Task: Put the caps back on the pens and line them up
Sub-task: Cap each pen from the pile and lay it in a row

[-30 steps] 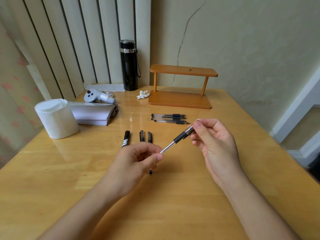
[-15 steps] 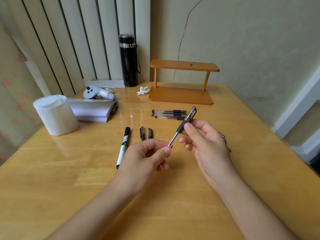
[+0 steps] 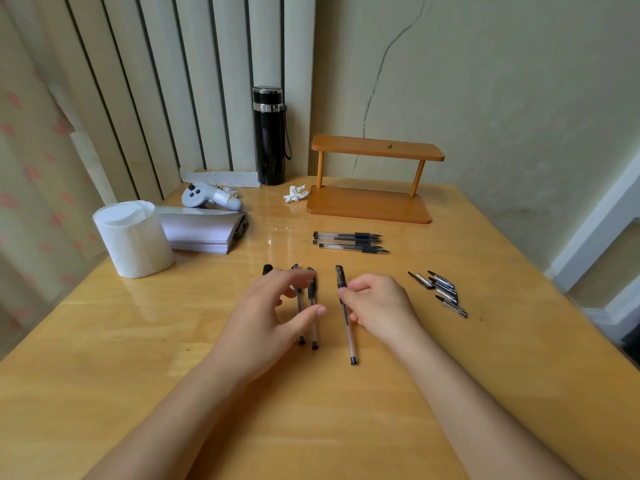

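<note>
We are partway through. On the glossy yellow wooden bench (image 3: pixel 485 358), a row of capped pens is forming just in front of us: two clear-barrelled black-capped pens (image 3: pixel 312 306) lie side by side pointing away, and a thicker black marker (image 3: pixel 267 269) shows at the far left of the row, mostly hidden under our left hand (image 3: pixel 266 317). That hand hovers over the row with fingers spread and curled, gripping nothing that we can see. Our right hand (image 3: pixel 377 308) pinches a third capped clear pen (image 3: pixel 346 315) near its black grip, laying it down just right of the pair, slightly angled and a little apart from them.

Still to do: farther off, three uncapped clear pens (image 3: pixel 349 242) lie crosswise, and a loose cluster of black-tipped caps (image 3: pixel 440 289) waits to the right. We judge the newest pen needs nudging parallel, then those three need capping and adding.
</note>
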